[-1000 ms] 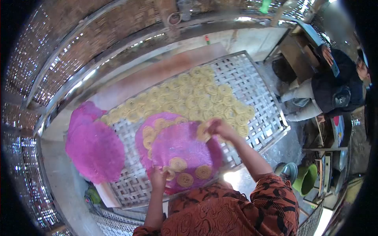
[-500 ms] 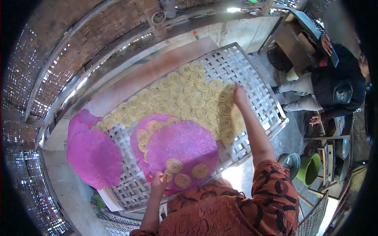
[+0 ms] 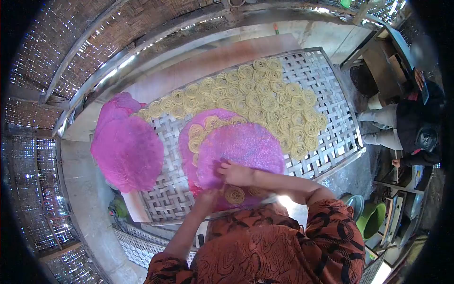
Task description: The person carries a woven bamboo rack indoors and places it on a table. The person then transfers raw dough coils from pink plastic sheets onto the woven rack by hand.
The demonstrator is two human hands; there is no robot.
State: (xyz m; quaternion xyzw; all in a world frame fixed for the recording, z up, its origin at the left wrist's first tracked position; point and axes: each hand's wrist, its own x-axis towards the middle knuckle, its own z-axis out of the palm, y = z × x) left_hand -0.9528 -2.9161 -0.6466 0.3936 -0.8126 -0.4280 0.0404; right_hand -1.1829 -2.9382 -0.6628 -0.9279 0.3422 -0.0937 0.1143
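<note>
My right hand (image 3: 235,173) is over the front part of a round pink sheet (image 3: 241,146), its fingers apart and nothing visible in them. Close to its left, my left hand (image 3: 207,199) is at the sheet's near left edge; its fingers are blurred. A pale yellow coiled noodle nest (image 3: 234,194) lies on the pink just below my right hand, and another is partly covered by my forearm. Beneath the top sheet is another pink sheet (image 3: 187,137) with several nests along its rim. Rows of noodle nests (image 3: 269,102) cover much of the woven rack (image 3: 309,68) beyond.
A stack of pink sheets (image 3: 127,151) lies on the rack's left end. A board (image 3: 213,61) runs behind the rack. At right, a person (image 3: 416,113) in dark clothing stands holding a phone. A green basin (image 3: 372,220) stands below right.
My right hand has come from the rack's far right down to the pink sheet, beside my left hand. The view has shifted, and fewer nests show on the top sheet.
</note>
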